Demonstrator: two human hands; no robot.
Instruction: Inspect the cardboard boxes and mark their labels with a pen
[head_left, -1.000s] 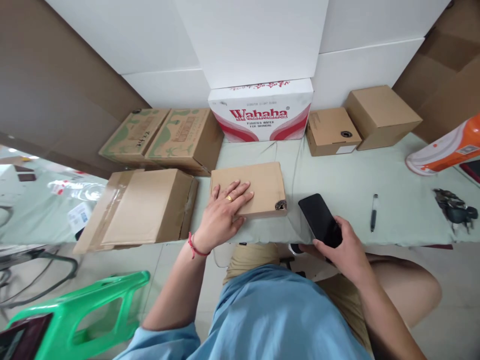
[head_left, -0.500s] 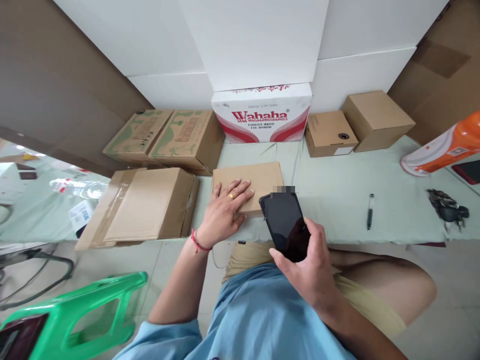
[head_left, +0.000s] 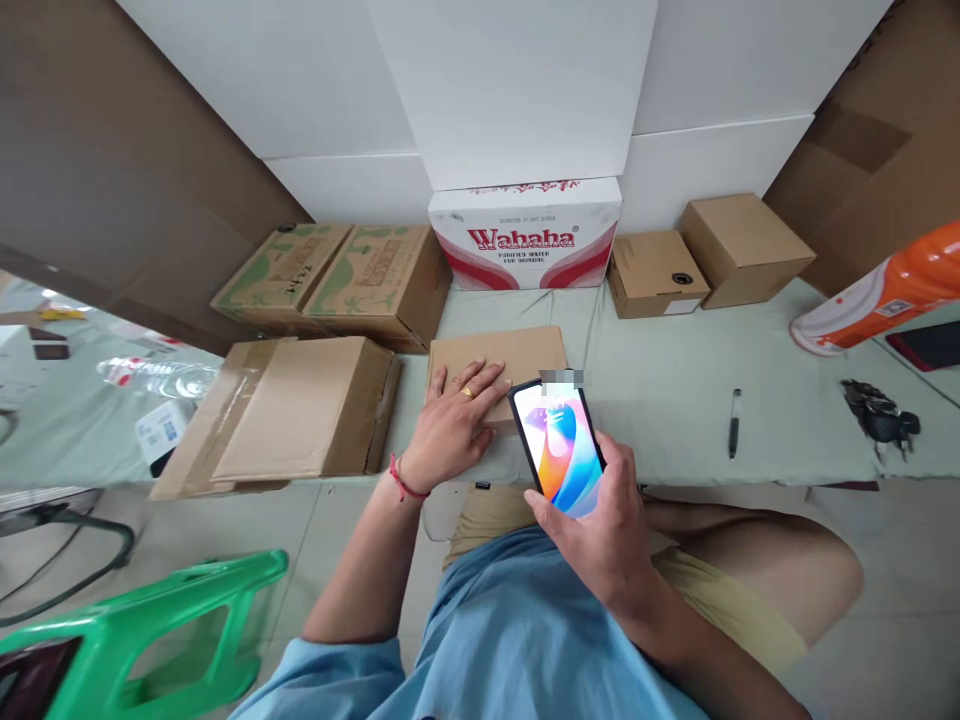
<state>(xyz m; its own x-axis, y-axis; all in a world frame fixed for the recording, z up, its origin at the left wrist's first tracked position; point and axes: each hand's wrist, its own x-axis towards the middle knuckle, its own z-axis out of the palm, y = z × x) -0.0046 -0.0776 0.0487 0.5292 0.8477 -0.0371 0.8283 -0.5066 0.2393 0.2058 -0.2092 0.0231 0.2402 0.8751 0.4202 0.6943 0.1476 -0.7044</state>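
My right hand grips a smartphone, its screen lit with a colourful wallpaper and tilted toward me above the table's front edge. The phone's upper end covers part of a flat cardboard box lying on the table. On top of that box rests my left hand, palm down with the fingers spread, wearing a ring and a red string bracelet. Nothing is held in it.
A larger carton sits to the left, with printed cartons behind. A white Wahaha box stands at the back, small boxes beside it. Rightward lie a pen, keys and an orange-white bottle. A green stool stands lower left.
The phone's dark screen has lit up, and the phone has shifted slightly left in my right hand. My left hand stays flat on the box.
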